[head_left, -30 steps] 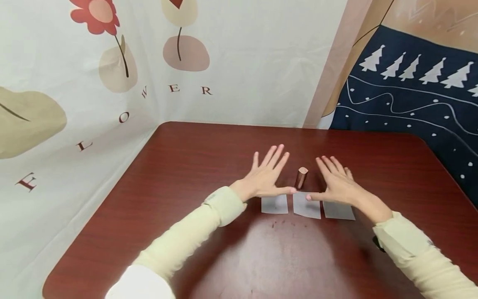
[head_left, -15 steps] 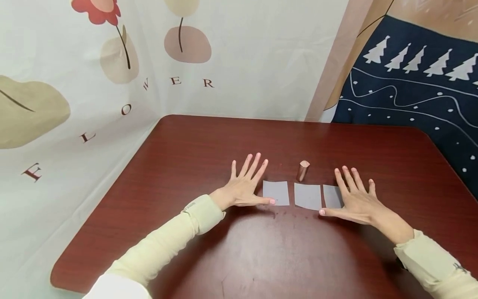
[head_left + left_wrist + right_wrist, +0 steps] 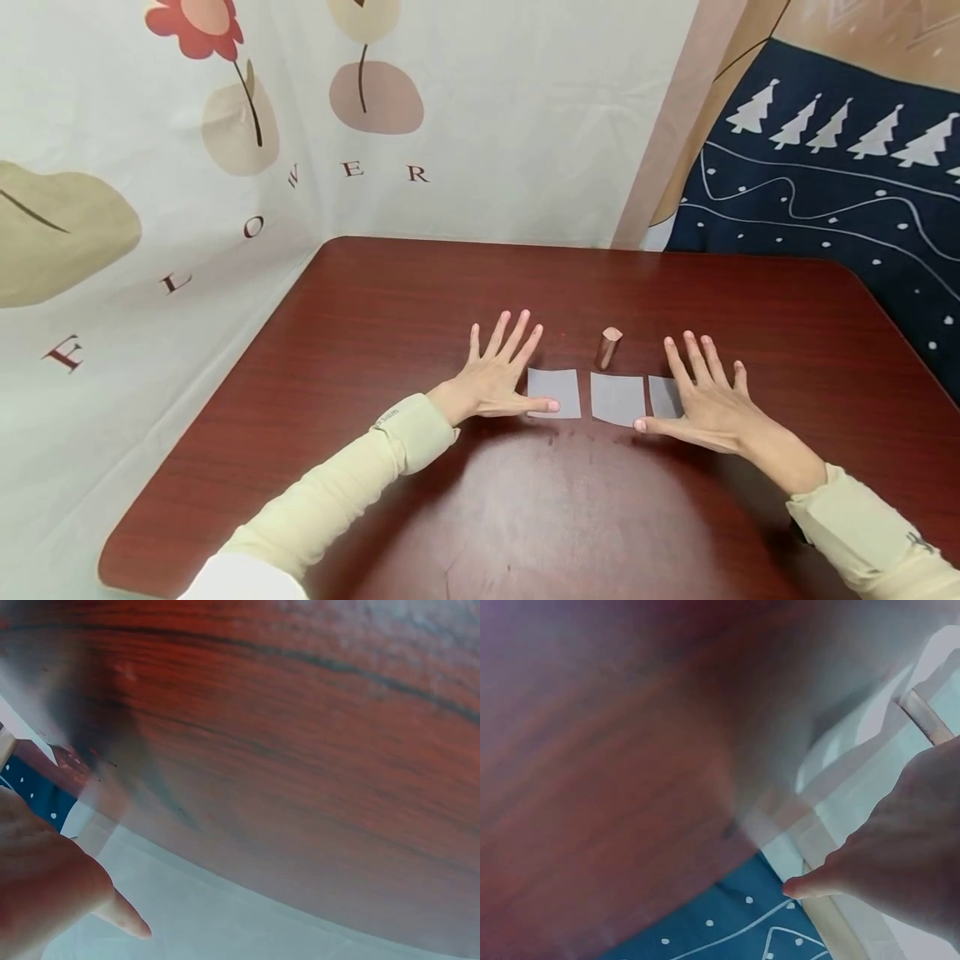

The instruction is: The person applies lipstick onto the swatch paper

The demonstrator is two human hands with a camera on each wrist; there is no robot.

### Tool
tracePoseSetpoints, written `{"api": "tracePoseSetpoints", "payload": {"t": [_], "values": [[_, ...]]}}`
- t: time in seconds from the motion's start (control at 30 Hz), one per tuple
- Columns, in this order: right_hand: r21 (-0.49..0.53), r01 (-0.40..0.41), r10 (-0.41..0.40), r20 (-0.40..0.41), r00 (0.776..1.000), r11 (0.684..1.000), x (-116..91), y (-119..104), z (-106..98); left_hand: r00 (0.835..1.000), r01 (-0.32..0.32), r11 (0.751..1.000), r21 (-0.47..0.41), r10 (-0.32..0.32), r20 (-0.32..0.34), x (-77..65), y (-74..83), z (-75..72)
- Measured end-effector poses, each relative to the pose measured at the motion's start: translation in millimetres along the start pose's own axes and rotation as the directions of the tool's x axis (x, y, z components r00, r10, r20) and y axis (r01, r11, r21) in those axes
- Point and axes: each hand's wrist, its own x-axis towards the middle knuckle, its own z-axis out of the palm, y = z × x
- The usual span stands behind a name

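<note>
Both bare hands are spread with straight fingers and hold nothing. My left hand (image 3: 495,379) is at the left paper square (image 3: 555,387), its thumb over that square. My right hand (image 3: 712,404) partly covers the right paper square (image 3: 663,396); its thumb points at the lower corner of the middle paper square (image 3: 618,398). Whether the hands touch the paper or hover cannot be told. Behind the middle square a short copper-coloured tube (image 3: 608,350) stands upright, between the hands and apart from both. The wrist views show part of the left hand (image 3: 52,885) and right hand (image 3: 907,840).
A dark red wooden table (image 3: 420,308) with rounded corners carries everything. A white flower-printed cloth (image 3: 510,167) hangs along its back and left sides. At the back right hangs a navy cloth (image 3: 825,192) with white trees. Small dark specks mark the tabletop near the squares.
The hands have moved apart, left hand leftward and right hand rightward, uncovering more of the paper squares. In the last half second they have barely moved. The tube and squares stay in place.
</note>
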Motion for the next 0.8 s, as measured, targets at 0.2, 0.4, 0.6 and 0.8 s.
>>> {"api": "tracePoseSetpoints", "payload": {"t": [0.2, 0.4, 0.6, 0.8], "values": [[-0.004, 0.044, -0.044, -0.046, 0.998, 0.999, 13.0, -5.3, -8.4, 0.999, -0.01, 0.999, 0.034, 0.011, -0.044, 2.2, -2.4, -5.5], [0.051, 0.092, -0.09, -0.05, 0.995, 0.994, 22.5, -15.3, -5.8, 0.996, -0.061, 0.998, 0.028, 0.062, -0.058, -2.5, -3.9, 1.9], [0.211, 0.107, -0.099, -0.049, 0.994, 0.972, 44.1, -14.9, -7.4, 0.984, -0.121, 0.992, -0.034, 0.116, -0.136, -0.5, -5.9, 1.5], [0.432, 0.156, -0.137, -0.074, 0.988, 0.888, 63.8, -12.6, 1.1, 0.984, -0.136, 0.99, -0.048, 0.13, -0.12, 3.2, -8.3, -3.0]]}}
